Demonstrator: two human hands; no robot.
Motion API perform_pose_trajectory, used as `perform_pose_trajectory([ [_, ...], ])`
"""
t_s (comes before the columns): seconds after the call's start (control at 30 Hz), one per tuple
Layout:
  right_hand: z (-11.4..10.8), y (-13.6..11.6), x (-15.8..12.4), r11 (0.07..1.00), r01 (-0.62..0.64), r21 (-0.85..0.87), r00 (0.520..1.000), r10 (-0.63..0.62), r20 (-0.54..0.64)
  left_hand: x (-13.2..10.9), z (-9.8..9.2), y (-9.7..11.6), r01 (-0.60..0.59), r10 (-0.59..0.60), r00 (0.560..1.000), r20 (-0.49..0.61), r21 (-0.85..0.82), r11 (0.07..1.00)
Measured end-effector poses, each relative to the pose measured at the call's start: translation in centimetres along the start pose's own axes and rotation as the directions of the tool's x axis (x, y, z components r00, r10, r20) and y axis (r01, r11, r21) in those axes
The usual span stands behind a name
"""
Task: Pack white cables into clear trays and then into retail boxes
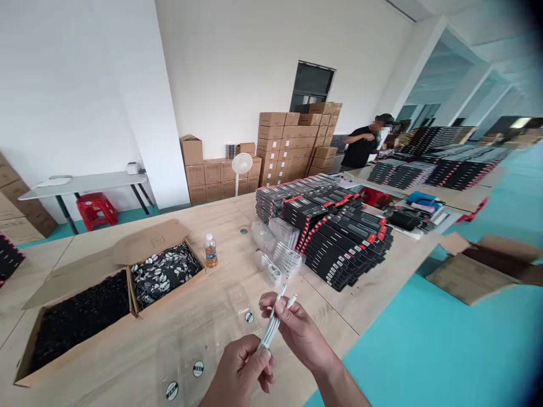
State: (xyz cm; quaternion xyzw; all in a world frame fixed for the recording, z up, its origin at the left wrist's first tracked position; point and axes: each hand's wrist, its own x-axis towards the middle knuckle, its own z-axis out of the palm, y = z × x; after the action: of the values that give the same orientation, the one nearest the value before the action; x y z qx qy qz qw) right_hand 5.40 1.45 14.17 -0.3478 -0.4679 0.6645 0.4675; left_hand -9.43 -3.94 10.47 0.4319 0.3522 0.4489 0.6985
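Observation:
A folded bundle of white cable (pixel 270 332) with a pale plug at its upper end is held between both hands. My left hand (pixel 246 362) is closed on its lower end, thumb on top. Around the upper end, near the plug, the fingers of my right hand (pixel 299 330) are closed. Just beyond the hands lie more coiled white cables (pixel 285 260) in clear plastic packaging. Clear plastic trays (pixel 207 345) with round black-and-white labels lie on the table to the left of my left hand; their outlines are faint.
Black-and-red flat boxes (pixel 339 237) are stacked on the wooden table (pixel 229 217). At left sit a carton of small black parts (pixel 85 316), another of black-and-white pieces (pixel 165 271) and a drink bottle (pixel 210 251). An opened carton (pixel 475 271) rests on the floor; a person (pixel 360 144) stands farther back.

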Motion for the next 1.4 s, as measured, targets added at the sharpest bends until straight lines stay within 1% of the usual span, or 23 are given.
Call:
perform_pose_trajectory([
  [0.03, 0.3, 0.2, -0.3, 1.0, 0.024, -0.02, 0.999, -0.025, -0.032, -0.5, -0.3, 0.1, 0.012, -0.012, 1.0, 0.003, 0.054, 0.998],
  [0.1, 1.0, 0.5, -0.7, 0.997, 0.054, -0.056, 0.996, -0.057, -0.064, -1.3, -0.8, 0.0, 0.048, -0.049, 0.999, 0.009, 0.078, 0.996],
  [0.17, 1.7, 0.7, -0.9, 0.992, 0.04, -0.122, 0.996, -0.049, -0.073, -1.8, -1.3, -0.1, 0.119, -0.12, 0.992, 0.036, 0.029, 0.992],
  [0.23, 2.3, 0.7, -0.9, 0.983, 0.005, -0.186, 0.997, -0.02, -0.08, -2.0, -1.9, -0.1, 0.209, -0.206, 0.977, 0.05, -0.067, 0.976],
  [0.27, 2.5, 0.5, -0.8, 0.983, -0.007, -0.182, 0.997, -0.007, -0.076, -2.1, -2.2, 0.1, 0.242, -0.237, 0.97, 0.049, -0.13, 0.962],
  [0.3, 2.7, 0.4, -0.7, 0.99, -0.014, -0.143, 0.998, 0.006, -0.061, -2.1, -2.6, 0.4, 0.26, -0.255, 0.966, 0.048, -0.199, 0.945],
  [0.4, 2.8, -0.1, -0.5, 0.996, -0.054, 0.074, 0.998, 0.053, 0.018, -2.3, -3.5, 1.5, 0.269, -0.262, 0.962, 0.073, -0.377, 0.886],
  [0.47, 2.9, -0.1, -0.4, 0.989, -0.092, 0.116, 0.996, 0.09, 0.02, -2.4, -3.8, 2.1, 0.291, -0.269, 0.957, 0.112, -0.432, 0.854],
  [0.53, 3.2, 0.0, -0.3, 0.995, -0.096, 0.029, 0.995, 0.097, -0.024, -2.6, -3.9, 2.5, 0.312, -0.281, 0.95, 0.137, -0.447, 0.838],
  [0.63, 3.8, 0.0, 0.2, 0.971, -0.037, -0.235, 0.997, 0.02, -0.076, -2.4, -4.0, 2.8, 0.308, -0.265, 0.951, 0.159, -0.426, 0.851],
  [0.7, 4.2, -0.3, 0.5, 0.897, -0.008, -0.443, 0.998, -0.022, -0.062, -2.1, -4.1, 3.1, 0.257, -0.217, 0.966, 0.144, -0.406, 0.877],
  [0.77, 4.7, -0.6, 0.8, 0.785, 0.011, -0.619, 1.0, 0.004, 0.022, -1.7, -4.3, 3.4, 0.189, -0.161, 0.981, 0.104, -0.4, 0.897],
  [0.83, 5.1, -0.7, 1.1, 0.674, 0.065, -0.736, 0.99, 0.052, 0.135, -1.2, -4.6, 3.7, 0.156, -0.143, 0.988, 0.062, -0.42, 0.894],
  [0.9, 5.3, -0.5, 1.4, 0.579, 0.129, -0.805, 0.981, 0.041, 0.187, -0.8, -4.8, 3.9, 0.16, -0.172, 0.985, 0.016, -0.464, 0.871],
  [0.97, 5.5, -0.1, 1.6, 0.503, 0.153, -0.851, 0.987, -0.033, 0.158, -0.5, -4.9, 3.9, 0.182, -0.228, 0.973, -0.026, -0.517, 0.836],
  [1.0, 5.5, 0.1, 1.7, 0.488, 0.148, -0.86, 0.989, -0.074, 0.128, -0.3, -4.9, 3.9, 0.192, -0.253, 0.967, -0.041, -0.538, 0.821],
  [1.1, 5.4, 0.5, 1.7, 0.534, 0.07, -0.843, 0.984, -0.178, -0.031, -0.2, -5.0, 3.8, 0.21, -0.292, 0.954, -0.063, -0.557, 0.804],
  [1.17, 5.3, 0.6, 1.4, 0.528, 0.026, -0.849, 0.943, -0.296, -0.155, -0.1, -4.9, 3.7, 0.204, -0.296, 0.951, -0.086, -0.545, 0.813],
  [1.2, 5.2, 0.6, 1.3, 0.483, 0.038, -0.875, 0.913, -0.373, -0.166, -0.1, -4.9, 3.7, 0.204, -0.301, 0.949, -0.099, -0.534, 0.821],
  [1.23, 5.2, 0.6, 1.2, 0.404, 0.075, -0.912, 0.888, -0.442, -0.123, 0.0, -4.8, 3.6, 0.206, -0.305, 0.946, -0.112, -0.518, 0.83],
  [1.27, 5.1, 0.6, 1.1, 0.302, 0.129, -0.944, 0.871, -0.49, -0.038, 0.0, -4.6, 3.5, 0.209, -0.309, 0.943, -0.126, -0.499, 0.841],
  [1.33, 5.0, 0.7, 0.8, 0.107, 0.24, -0.965, 0.848, -0.508, 0.154, 0.1, -4.3, 3.0, 0.217, -0.314, 0.938, -0.145, -0.457, 0.862],
  [1.4, 5.0, 1.0, 0.6, -0.002, 0.284, -0.959, 0.831, -0.498, 0.247, 0.2, -4.1, 2.2, 0.231, -0.315, 0.935, -0.161, -0.396, 0.889],
])
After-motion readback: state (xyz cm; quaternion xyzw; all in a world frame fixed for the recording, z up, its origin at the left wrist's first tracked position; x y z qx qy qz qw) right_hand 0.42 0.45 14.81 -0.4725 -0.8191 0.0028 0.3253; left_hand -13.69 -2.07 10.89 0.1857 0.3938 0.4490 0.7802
